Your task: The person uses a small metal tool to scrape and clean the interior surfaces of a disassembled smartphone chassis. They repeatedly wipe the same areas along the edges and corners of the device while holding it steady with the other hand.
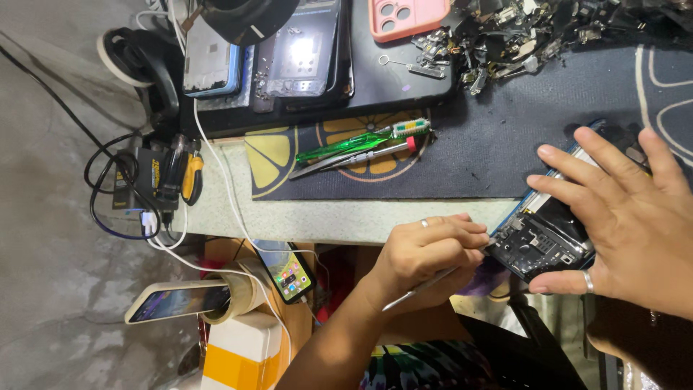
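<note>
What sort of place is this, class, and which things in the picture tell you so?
Probably a phone repair bench. An opened phone with its insides bare lies under the right hand, the left hand works on it with a thin metal tool, and a heap of small parts lies behind.

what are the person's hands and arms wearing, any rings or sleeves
Both forearms are bare, with no sleeves showing. The left hand has a plain silver ring on one finger. The right hand wears a silver band on the thumb. No gloves or watch are visible.
</note>
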